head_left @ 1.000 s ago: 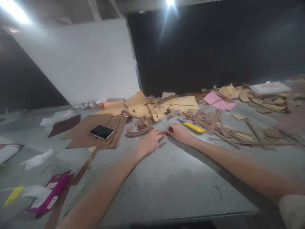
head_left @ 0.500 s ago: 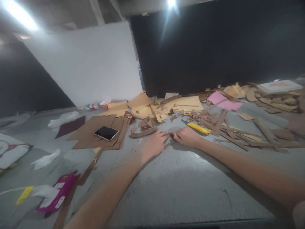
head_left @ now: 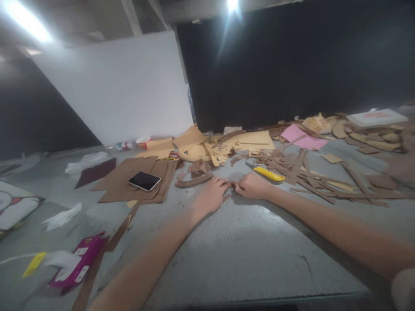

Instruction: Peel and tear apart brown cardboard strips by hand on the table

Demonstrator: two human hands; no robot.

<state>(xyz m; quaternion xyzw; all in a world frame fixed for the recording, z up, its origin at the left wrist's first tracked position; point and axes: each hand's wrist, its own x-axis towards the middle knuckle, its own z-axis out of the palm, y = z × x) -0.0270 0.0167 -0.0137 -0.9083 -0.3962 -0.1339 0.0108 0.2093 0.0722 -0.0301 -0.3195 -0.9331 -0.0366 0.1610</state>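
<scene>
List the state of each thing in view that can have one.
Left hand: fingers bent, grip unclear
Right hand: fingers curled, grip unclear
Yellow knife: lying down, blade showing
Phone: face up, screen dark
Tissue pack: open, tissue pulled out
Cup: uncovered
Pink sheet: spread open

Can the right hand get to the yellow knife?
Probably yes: the yellow knife lies just beyond the right hand, and nothing seems to cover its handle, though the fingers are bent down at the table now.
</scene>
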